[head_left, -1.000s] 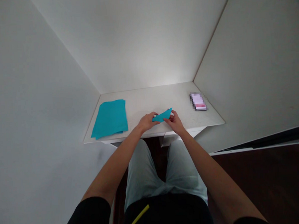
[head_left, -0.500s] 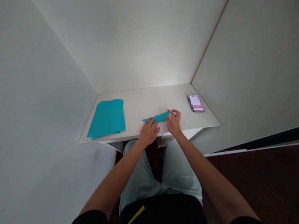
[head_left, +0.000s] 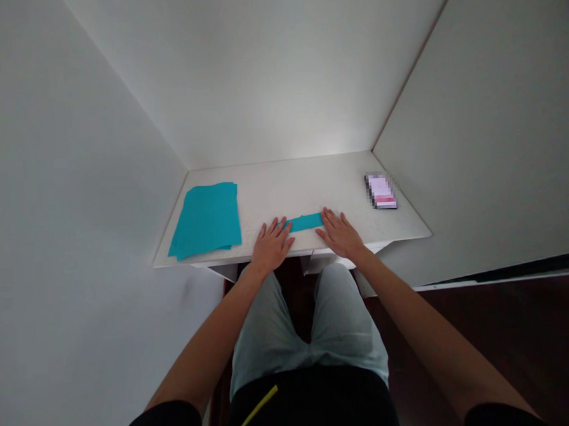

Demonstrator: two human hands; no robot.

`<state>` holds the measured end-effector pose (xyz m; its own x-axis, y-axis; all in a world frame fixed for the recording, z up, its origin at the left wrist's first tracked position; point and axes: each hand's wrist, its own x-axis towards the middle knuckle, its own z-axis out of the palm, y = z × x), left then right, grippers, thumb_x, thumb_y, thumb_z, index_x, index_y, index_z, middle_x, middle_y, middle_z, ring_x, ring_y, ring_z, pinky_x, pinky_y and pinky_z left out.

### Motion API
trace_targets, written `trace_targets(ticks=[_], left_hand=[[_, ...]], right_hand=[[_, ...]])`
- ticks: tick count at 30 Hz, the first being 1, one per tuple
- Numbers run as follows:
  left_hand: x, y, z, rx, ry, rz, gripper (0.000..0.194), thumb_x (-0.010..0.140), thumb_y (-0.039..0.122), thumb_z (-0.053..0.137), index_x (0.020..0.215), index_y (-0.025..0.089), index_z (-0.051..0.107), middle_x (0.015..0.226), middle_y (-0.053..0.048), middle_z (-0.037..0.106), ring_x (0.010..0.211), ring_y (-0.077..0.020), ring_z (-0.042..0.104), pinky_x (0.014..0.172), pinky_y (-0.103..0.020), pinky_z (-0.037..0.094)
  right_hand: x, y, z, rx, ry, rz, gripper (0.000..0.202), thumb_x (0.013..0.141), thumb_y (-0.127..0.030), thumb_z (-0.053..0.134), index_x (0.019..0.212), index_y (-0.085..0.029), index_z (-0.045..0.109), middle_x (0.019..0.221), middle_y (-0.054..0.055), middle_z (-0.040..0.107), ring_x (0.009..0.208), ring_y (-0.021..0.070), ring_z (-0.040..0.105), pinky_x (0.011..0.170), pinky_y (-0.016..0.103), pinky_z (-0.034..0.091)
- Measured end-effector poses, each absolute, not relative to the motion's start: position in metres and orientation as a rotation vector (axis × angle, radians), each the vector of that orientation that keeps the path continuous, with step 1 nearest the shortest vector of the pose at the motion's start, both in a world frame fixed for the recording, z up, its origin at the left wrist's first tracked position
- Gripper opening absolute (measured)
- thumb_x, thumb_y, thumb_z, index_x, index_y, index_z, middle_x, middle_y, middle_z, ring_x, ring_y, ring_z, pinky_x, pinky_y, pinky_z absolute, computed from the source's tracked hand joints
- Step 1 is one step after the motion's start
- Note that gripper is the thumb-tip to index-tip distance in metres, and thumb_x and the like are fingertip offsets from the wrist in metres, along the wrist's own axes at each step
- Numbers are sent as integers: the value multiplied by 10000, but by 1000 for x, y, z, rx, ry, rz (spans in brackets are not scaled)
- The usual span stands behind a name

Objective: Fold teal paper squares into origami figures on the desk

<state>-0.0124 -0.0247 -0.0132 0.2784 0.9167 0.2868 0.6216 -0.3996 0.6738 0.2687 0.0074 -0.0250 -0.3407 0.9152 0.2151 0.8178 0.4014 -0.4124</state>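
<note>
A narrow strip of folded blue paper (head_left: 306, 222) lies flat near the front edge of the white table, slanting slightly up to the right. Over its left end rests my left hand (head_left: 271, 242), fingers spread and palm down. My right hand (head_left: 339, 232) lies on the right end, its fingers stretched out flat. Both ends of the strip are hidden under the fingers. The middle of the strip shows between the two hands.
To the left, a stack of blue paper sheets (head_left: 207, 220) lies on the white table (head_left: 283, 181). A phone (head_left: 381, 191) with a lit, blurred screen is at the right. White walls enclose the table at the back and both sides.
My left hand has slid left along the strip to its end. My right hand has gone from curled fingers at the right end to lying flat; the paper now looks flatter.
</note>
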Motion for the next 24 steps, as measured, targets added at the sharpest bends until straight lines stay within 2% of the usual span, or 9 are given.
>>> trace_targets(ticks=[4, 7, 10, 12, 14, 16, 19, 22, 24], left_hand=[[-26, -8, -9, 2078, 1345, 910, 418, 1002, 464, 679, 1396, 344, 751, 1633, -64, 599, 1606, -363, 429, 1369, -591, 164], [-38, 8, -5, 2070, 1302, 851, 311, 995, 471, 697, 1248, 339, 821, 1517, -65, 701, 1528, -338, 530, 1340, -549, 266], [-46, 15, -4, 2120, 1364, 824, 414, 966, 439, 753, 1362, 318, 768, 1502, -88, 704, 1478, -326, 568, 1314, -523, 322], [-47, 15, -4, 2153, 1436, 836, 569, 935, 427, 797, 1475, 285, 689, 1511, -119, 685, 1459, -337, 569, 1292, -518, 351], [-46, 13, -4, 2189, 1481, 846, 627, 923, 418, 813, 1506, 252, 653, 1496, -142, 675, 1428, -344, 575, 1262, -507, 385], [-44, 12, -3, 2226, 1497, 858, 577, 930, 402, 807, 1468, 243, 674, 1458, -144, 676, 1384, -339, 589, 1228, -487, 416], [-42, 11, -2, 2268, 1488, 866, 487, 956, 383, 778, 1419, 253, 700, 1410, -133, 677, 1345, -327, 599, 1194, -470, 440], [-41, 11, -1, 2290, 1450, 852, 486, 990, 356, 728, 1466, 274, 671, 1407, -121, 679, 1343, -319, 603, 1180, -466, 447], [-41, 11, -2, 2298, 1410, 847, 510, 1003, 334, 700, 1508, 292, 639, 1428, -113, 674, 1351, -310, 607, 1183, -456, 444]], right_hand=[[276, 13, -19, -1484, -2268, 306, 682, 1115, -587, 385, 1633, -167, 531, 1709, 182, 483, 1604, 381, 422, 1351, 656, 191], [277, 25, -9, -1533, -2272, 275, 608, 1092, -543, 478, 1557, -175, 611, 1595, 207, 603, 1503, 424, 511, 1280, 667, 309], [280, 41, 1, -1542, -2282, 278, 665, 1014, -578, 636, 1571, -215, 597, 1514, 204, 638, 1406, 443, 545, 1157, 627, 446], [282, 49, 4, -1500, -2326, 302, 681, 955, -591, 726, 1543, -263, 623, 1507, 180, 631, 1391, 441, 534, 1129, 613, 463], [283, 53, 8, -1476, -2356, 335, 592, 921, -548, 776, 1439, -272, 697, 1479, 169, 637, 1358, 435, 548, 1119, 621, 467], [283, 54, 12, -1438, -2347, 386, 481, 911, -459, 784, 1343, -252, 738, 1424, 163, 654, 1306, 413, 585, 1108, 618, 485], [283, 46, 20, -1249, -2317, 554, 433, 943, -354, 713, 1365, -257, 717, 1382, 130, 659, 1242, 338, 640, 1111, 550, 531], [283, 32, 24, -1125, -2270, 743, 426, 988, -358, 646, 1406, -296, 701, 1371, 100, 650, 1117, 271, 688, 1054, 480, 592], [284, 23, 22, -1134, -2242, 783, 357, 994, -382, 646, 1326, -296, 747, 1333, 99, 655, 1017, 249, 700, 994, 460, 618]])
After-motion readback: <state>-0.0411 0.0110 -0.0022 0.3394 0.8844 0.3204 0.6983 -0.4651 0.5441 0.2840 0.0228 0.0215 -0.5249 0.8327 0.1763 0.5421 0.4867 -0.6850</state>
